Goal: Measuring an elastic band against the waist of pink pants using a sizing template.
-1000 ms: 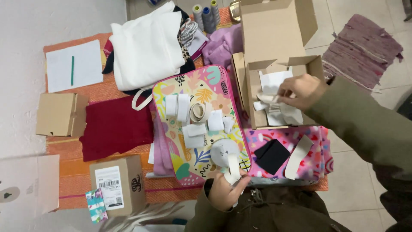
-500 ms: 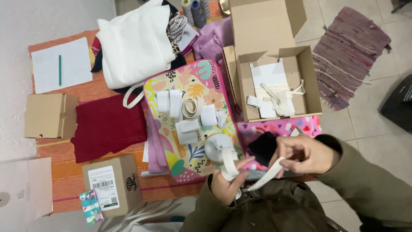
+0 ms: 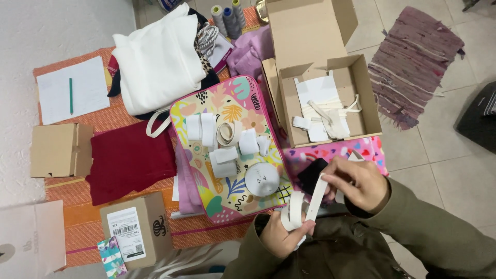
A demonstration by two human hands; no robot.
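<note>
Pale floor tiles surround an orange woven mat (image 3: 98,230) where sewing supplies are spread out, seen from above. Near the bottom edge, the left hand (image 3: 281,235) is closed around a small coil of white elastic band (image 3: 293,211), and the loose end of that band runs up to the right hand (image 3: 359,183), whose fingers pinch it so that the strip stretches taut between the two hands. Both hands hover just below a colourful floral-print case (image 3: 227,103) that lies flat on the mat. On the case rest several folded pieces of white elastic (image 3: 206,129), a beige roll (image 3: 227,134) and a round white spool (image 3: 262,179). Just right of the case stands an open cardboard box (image 3: 361,88) holding white paper and more white strips. Under the right hand lies a pink patterned cloth (image 3: 336,152) with a black piece (image 3: 312,174) on it, possibly fabric, though the view does not settle it. Farther left lie a dark red cloth (image 3: 129,160), a folded white fabric (image 3: 157,64), a sheet of paper (image 3: 88,98) with a green pen (image 3: 71,95) on it, and two closed cardboard boxes (image 3: 59,150). Thread cones (image 3: 227,18) stand at the top edge, and a purple rag rug (image 3: 413,62) lies well apart on the tiles.
</note>
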